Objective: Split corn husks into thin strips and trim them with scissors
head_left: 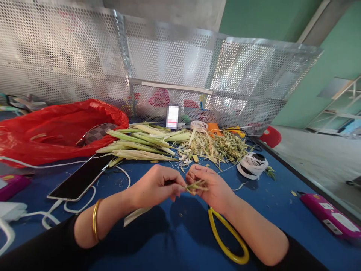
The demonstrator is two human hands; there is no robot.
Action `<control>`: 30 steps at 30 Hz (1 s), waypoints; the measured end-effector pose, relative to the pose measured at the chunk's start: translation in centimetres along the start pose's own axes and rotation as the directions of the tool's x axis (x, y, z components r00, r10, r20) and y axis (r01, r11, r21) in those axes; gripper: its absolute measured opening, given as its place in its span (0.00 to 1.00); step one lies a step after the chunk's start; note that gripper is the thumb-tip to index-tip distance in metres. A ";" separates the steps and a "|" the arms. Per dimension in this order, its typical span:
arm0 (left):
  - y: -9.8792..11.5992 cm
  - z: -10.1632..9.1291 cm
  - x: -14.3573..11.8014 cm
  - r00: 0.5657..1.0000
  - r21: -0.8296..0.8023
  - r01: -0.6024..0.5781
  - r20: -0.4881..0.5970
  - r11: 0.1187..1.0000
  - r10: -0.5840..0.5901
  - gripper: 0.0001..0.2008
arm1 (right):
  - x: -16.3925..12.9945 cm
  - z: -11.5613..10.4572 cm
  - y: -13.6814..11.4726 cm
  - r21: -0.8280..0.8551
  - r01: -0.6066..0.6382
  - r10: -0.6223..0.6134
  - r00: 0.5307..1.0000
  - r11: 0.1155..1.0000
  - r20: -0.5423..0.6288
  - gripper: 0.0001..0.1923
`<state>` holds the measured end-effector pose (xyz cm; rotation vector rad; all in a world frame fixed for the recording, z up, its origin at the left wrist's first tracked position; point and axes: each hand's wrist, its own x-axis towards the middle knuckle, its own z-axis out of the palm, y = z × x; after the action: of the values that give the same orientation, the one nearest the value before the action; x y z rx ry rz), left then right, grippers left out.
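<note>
In front of me, above the blue table, my left hand (160, 182) pinches one end of a small bundle of dry plant stems (194, 187). My right hand (211, 184) grips the same bundle, its fingers curled around it and partly hidden. A pale flat leaf strip (137, 214) shows beneath my left hand. Under my right wrist lies a yellow looped handle (231, 254); the tool's other end is out of sight. Beyond my hands are long pale-green leaf strips (141, 143) and a heap of dried sprigs (228, 146). Right of them stands a spool of white thread (252, 165).
A red plastic bag (56, 131) sits at left, beside a tablet-like device (80, 178) with white cables. Purple packages lie at the left edge and at right (328, 214). A perforated metal screen (172, 56) closes the back. A phone (173, 116) leans there near a tape roll (199, 126).
</note>
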<state>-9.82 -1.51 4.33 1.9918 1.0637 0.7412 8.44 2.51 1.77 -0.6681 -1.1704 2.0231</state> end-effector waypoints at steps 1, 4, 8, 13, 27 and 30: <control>-0.1 0.1 0.1 0.996 -0.016 0.050 -0.075 0.999 -0.051 0.08 | 0.2 -0.2 0.3 0.069 -0.014 0.015 1.000 0.998 -0.008 0.10; -0.7 0.5 0.3 0.946 0.035 0.160 -0.292 0.986 -0.144 0.09 | 0.6 -0.2 1.2 0.155 -0.003 0.013 0.998 0.988 -0.063 0.07; -1.3 0.7 0.5 0.895 0.145 0.275 -0.400 0.950 -0.198 0.10 | -0.2 1.0 1.9 -0.099 0.115 -0.127 0.985 0.988 -0.119 0.08; -1.3 1.7 0.3 0.934 0.376 0.242 -0.341 0.895 -0.109 0.10 | -1.6 2.1 2.1 -0.772 0.317 -0.358 0.925 0.551 0.124 0.09; -1.7 3.3 0.1 0.934 0.413 0.295 -0.314 0.862 -0.169 0.11 | -1.3 1.8 2.1 -0.852 0.294 -0.421 0.902 0.434 0.097 0.10; -1.2 3.2 0.2 0.886 0.211 0.392 -0.350 0.896 -0.305 0.11 | -1.2 1.7 1.9 -0.845 0.373 -0.516 0.845 0.384 0.139 0.10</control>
<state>-7.81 -2.00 1.59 1.8591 1.7485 0.7507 7.34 0.06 1.01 -0.8047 -2.0100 0.7952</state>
